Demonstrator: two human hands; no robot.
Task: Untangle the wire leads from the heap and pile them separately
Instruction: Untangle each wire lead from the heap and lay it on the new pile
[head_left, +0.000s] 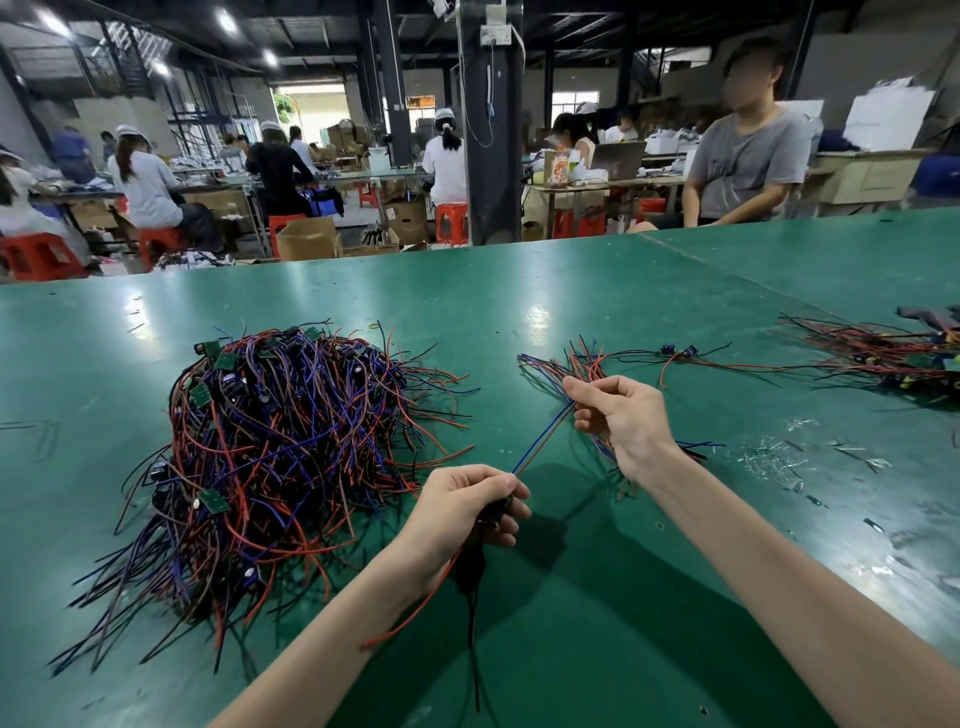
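Hands: left hand (467, 512) grips wire lead (540, 441) at its dark end, right hand (618, 415) pinches its blue and red strands | heap (280, 441) left of both hands on green counter (571, 291) | separated pile (587, 364) just beyond right hand | second bundle (893, 358) far right, clear scraps (779, 457) near it | open green strip between heap and pile

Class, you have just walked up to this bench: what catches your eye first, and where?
A big tangled heap of red, blue and black wires sits left on the green table. Near the camera, the left hand and right hand grip blue and red leads stretched between them. A smaller pile lies far right.
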